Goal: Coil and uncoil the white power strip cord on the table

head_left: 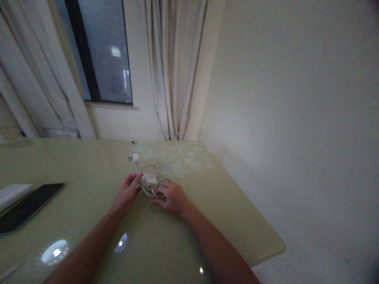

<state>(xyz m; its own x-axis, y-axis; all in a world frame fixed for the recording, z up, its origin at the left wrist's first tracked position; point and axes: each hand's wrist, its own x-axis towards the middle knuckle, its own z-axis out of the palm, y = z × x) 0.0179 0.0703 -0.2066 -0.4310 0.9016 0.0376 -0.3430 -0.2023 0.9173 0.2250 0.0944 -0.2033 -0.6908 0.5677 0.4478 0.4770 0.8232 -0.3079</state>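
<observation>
A white extension cord is gathered in loose loops above the table, its cable [148, 193] wound around a small socket block [150, 180]. Its white plug [135, 158] sticks up at the far left with the prongs pointing left. My left hand [126, 194] pinches the cable just below the plug, beside the block. On the other side, the curled fingers of my right hand [174, 198] hold the loops, with the thumb lower and somewhat apart. Thinner-looking loops of cable reach out beyond both hands toward the back.
The glossy pale green table [237, 225] reflects ceiling lights. At the left lie a dark flat tablet-like object [31, 207] and a white box-like item [14, 194]. A wall [290, 130] runs along the right edge; curtains [177, 71] and a window [106, 51] stand behind.
</observation>
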